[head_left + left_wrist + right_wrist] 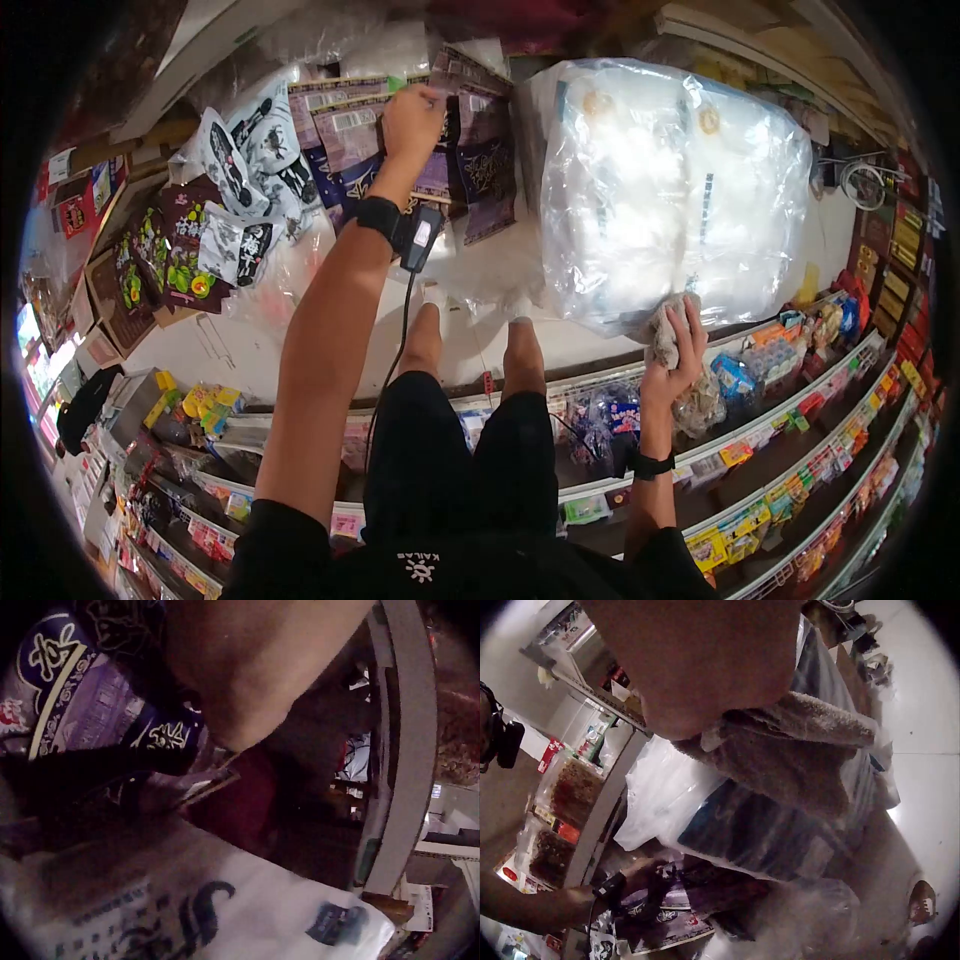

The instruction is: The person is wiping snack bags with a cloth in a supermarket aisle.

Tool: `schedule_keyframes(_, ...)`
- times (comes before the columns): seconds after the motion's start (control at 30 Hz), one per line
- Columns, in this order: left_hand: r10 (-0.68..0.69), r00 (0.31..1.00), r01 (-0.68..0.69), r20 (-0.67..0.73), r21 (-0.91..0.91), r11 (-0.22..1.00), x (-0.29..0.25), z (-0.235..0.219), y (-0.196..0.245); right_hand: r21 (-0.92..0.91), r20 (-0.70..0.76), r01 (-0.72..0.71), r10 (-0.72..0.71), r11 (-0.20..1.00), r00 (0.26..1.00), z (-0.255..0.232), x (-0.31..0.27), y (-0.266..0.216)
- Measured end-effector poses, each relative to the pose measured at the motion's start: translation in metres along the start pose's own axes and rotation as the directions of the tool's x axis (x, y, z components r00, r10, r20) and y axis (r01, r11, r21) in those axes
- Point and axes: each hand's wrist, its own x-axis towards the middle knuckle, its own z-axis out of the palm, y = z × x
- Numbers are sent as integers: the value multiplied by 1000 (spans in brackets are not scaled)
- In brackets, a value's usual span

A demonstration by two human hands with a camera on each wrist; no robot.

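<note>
My left hand (413, 122) is over a pile of purple printed packets (485, 165), its fingers bent at their upper edge. I cannot tell whether it pinches one. In the left wrist view, a purple and dark-blue packet (90, 697) with pale lettering lies beside that hand. My right hand (682, 350) grips a crumpled grey-brown towel (665, 330) at the near edge of a large clear-plastic-wrapped white bundle (640, 190). Seen from the right wrist, the towel (795, 750) hangs in folds over the bundle's side.
White-and-black packets (250, 150) and dark plum-printed packets (185, 240) lie on the left. Shelves of small colourful snack packs (760, 500) curve along the near side. A black cable (405, 320) runs down from my left wrist. Pale floor tiles (922, 780) show beside the bundle.
</note>
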Motion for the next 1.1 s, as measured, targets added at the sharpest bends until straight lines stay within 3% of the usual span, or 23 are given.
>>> schedule_keyframes(0.03, 178, 961, -159, -211, 102, 982, 1, 9, -11, 17, -9, -8, 9, 1000, 1000, 2, -1, 6)
schedule_keyframes(0.07, 185, 959, -167, -215, 102, 981, 5, 11, -15, 19, -18, -7, 7, 1000, 1000, 2, 1, 6)
schedule_keyframes(0.13, 76, 944, -27, -321, 156, 987, 12, 18, -27, 3, -18, 21, -21, 1000, 1000, 1, 0, 5)
schedule_keyframes(0.17, -168, 985, 160, -45, -144, 977, 23, 17, -35, 6, -18, 14, -14, 1000, 1000, 0, 1, 2)
schedule_keyframes(0.2, -166, 985, 158, -42, -143, 977, 26, 20, -42, 6, -20, 11, -11, 1000, 1000, 1, 1, 3)
schedule_keyframes(0.3, -239, 957, 272, 164, -230, 934, 23, -10, -16, 17, -28, 7, -6, 1000, 1000, 2, 0, 3)
schedule_keyframes(0.37, 31, 990, -4, -141, 192, 981, 2, -37, 17, 36, -11, 1, -1, 999, 1000, 0, 0, 2)
schedule_keyframes(0.43, 132, 947, -9, -292, 388, 922, -25, -74, 49, 32, -15, -14, 15, 999, 1000, -2, -4, 2)
schedule_keyframes(0.47, 304, 884, -199, -355, 301, 933, -39, -92, 44, 39, -25, -5, 6, 999, 1000, 1, -2, 5)
schedule_keyframes(0.53, 75, 924, -43, -374, 92, 995, -85, -135, 72, 47, -57, -14, 16, 999, 998, 3, -1, 10)
schedule_keyframes(0.57, 340, 833, -319, -436, 125, 940, -103, -155, 66, 59, -33, -16, 18, 998, 999, 0, 0, 8)
schedule_keyframes(0.6, 142, 860, -115, -491, 87, 990, -126, -172, 68, 65, -8, -19, 20, 998, 1000, -4, 0, 6)
schedule_keyframes(0.63, 365, 782, -262, -506, 264, 928, -147, -188, 31, 73, -27, -11, 13, 997, 1000, -5, 0, 6)
schedule_keyframes(0.7, 128, 732, -191, -669, -20, 981, -181, -206, 101, 98, -51, -26, 31, 995, 998, -12, -1, 13)
schedule_keyframes(0.73, 114, 824, -461, -555, -540, 704, -190, -209, 137, 141, -63, -40, 49, 989, 997, -16, -2, 14)
schedule_keyframes(0.8, 23, 959, -254, -282, -821, 511, -211, -215, 185, 148, -109, -75, 92, 986, 990, -31, -4, 16)
schedule_keyframes(0.87, 107, 992, -121, -65, -719, 685, -210, -215, 187, 181, -280, -126, 174, 975, 944, -53, 0, 15)
schedule_keyframes(0.9, 366, 913, -407, -177, -362, 839, -204, -202, 189, 197, -322, -125, 184, 972, 929, -63, 2, 16)
schedule_keyframes(0.93, 615, 771, -614, -166, 67, 787, -196, -179, 191, 187, -326, -119, 176, 975, 929, -74, 8, 13)
schedule_keyframes(1.0, 567, 776, -629, -275, -407, 663, -178, -126, 196, 139, -447, -132, 182, 981, 876, -95, 18, 6)
schedule_keyframes(1.03, 221, 975, -115, 1, -852, 511, -169, -126, 230, 112, -457, -112, 151, 987, 876, -109, 20, 10)
schedule_keyframes(1.07, 14, 905, 424, 426, -903, 76, -160, -131, 260, 108, -454, -103, 141, 989, 880, -115, 27, 6)
schedule_keyframes(1.1, -80, 863, 505, 499, -859, 86, -153, -126, 264, 144, -484, -78, 139, 987, 864, -122, 35, -1)
